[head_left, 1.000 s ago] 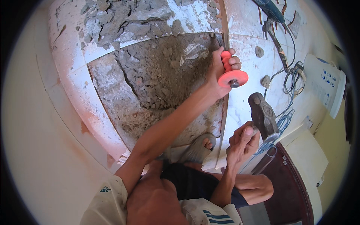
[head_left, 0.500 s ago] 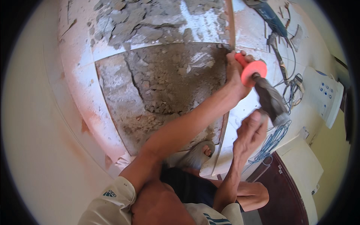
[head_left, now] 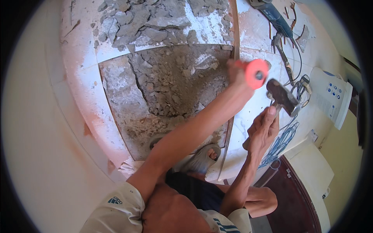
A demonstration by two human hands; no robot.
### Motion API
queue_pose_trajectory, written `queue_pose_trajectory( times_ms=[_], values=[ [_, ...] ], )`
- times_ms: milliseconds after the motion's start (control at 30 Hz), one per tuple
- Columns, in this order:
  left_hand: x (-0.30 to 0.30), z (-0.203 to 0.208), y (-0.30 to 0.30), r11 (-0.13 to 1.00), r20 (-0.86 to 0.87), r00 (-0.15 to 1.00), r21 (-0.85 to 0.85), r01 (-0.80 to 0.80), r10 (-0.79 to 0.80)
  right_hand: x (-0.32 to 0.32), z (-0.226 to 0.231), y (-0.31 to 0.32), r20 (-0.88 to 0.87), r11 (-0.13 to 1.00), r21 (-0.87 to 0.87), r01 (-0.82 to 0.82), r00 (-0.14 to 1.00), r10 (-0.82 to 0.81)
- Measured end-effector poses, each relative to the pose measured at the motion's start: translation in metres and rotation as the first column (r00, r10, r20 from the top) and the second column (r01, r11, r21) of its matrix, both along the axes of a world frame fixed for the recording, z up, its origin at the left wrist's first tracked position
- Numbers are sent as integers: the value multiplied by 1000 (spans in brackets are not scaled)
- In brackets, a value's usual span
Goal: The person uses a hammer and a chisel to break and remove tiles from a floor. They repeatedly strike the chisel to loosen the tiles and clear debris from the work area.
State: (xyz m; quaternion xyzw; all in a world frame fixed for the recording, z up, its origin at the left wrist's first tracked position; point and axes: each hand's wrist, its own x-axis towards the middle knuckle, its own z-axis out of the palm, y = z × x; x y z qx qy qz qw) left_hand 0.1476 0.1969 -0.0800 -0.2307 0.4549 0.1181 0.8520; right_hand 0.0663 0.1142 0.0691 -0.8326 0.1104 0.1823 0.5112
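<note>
My left hand (head_left: 236,73) grips a chisel with a round orange hand guard (head_left: 256,73), held at the right edge of a square patch of bare, broken mortar (head_left: 167,93) where a floor tile is gone. My right hand (head_left: 263,128) holds a hammer whose dark steel head (head_left: 282,96) sits just right of the orange guard, close to the chisel's top. The chisel's tip is hidden behind my hand. My foot in a grey sandal (head_left: 202,157) rests at the patch's near edge.
Broken tile and mortar rubble (head_left: 143,21) is piled beyond the patch. A blue power tool (head_left: 272,13) and pliers (head_left: 283,54) lie on the white tiles at upper right, with blue coiled cable (head_left: 281,139) and a white device (head_left: 330,97) to the right. A pale wall (head_left: 39,155) runs along the left.
The hammer swung up from low beside my knee and struck toward the orange-guarded chisel; now its head sits just right of the guard. My left hand with the chisel stayed near the patch's right edge.
</note>
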Motion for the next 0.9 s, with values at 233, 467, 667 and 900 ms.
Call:
queue_pose_trajectory(
  times_ms=[233,467,667,900],
  values=[
    [-119,35,-17,968,233,940,101,230,-248,-33,-9,-43,50,984,-88,157,987,-153],
    [-86,9,12,940,318,890,208,270,-326,-61,-14,-49,-19,998,-29,61,998,-62],
    [-82,9,10,927,355,861,231,297,-364,-75,-14,-48,-62,1000,-12,24,998,-24],
    [-61,-6,17,976,388,899,154,153,-202,-75,-11,-46,-31,999,-33,-18,999,17]
  ],
)
